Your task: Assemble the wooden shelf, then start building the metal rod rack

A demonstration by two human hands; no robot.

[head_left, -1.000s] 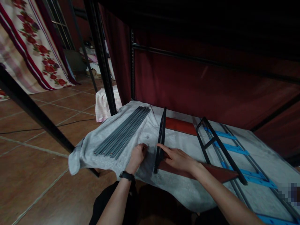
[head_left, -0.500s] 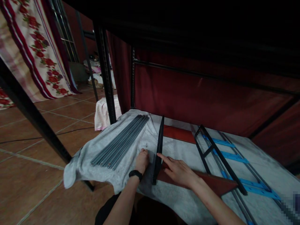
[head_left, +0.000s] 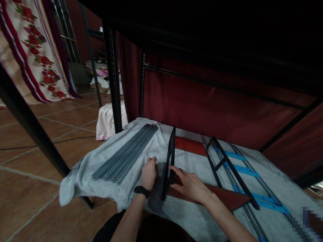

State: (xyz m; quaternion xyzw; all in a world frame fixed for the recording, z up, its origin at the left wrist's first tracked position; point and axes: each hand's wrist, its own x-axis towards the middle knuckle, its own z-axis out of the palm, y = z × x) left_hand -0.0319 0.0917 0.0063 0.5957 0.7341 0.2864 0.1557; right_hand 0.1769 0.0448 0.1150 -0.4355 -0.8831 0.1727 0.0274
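My left hand [head_left: 149, 173], with a black band on its wrist, rests on the grey cloth [head_left: 106, 195] with its fingers closed; what they hold, if anything, is too small to name. Just to its right a black metal frame [head_left: 166, 174] stands on edge. My right hand [head_left: 190, 185] touches this frame from the right, thumb and index finger apart at its near part. Reddish-brown boards [head_left: 189, 145] run from the upright frame to a second black frame [head_left: 232, 171]. Left of my left hand lies a bundle of grey tubes [head_left: 126, 153].
Blue plastic pieces on grey tubes [head_left: 248, 168] lie at the right. A black post [head_left: 114, 84] rises at the back left, and a dark surface hangs low overhead. A dark red curtain [head_left: 202, 104] closes off the back. Beyond the left edge is a tiled floor [head_left: 30, 174].
My left hand has moved slightly forward, where a small metal piece lay visible before. My right hand's index finger and thumb have shifted on the frame. The view has turned slightly right.
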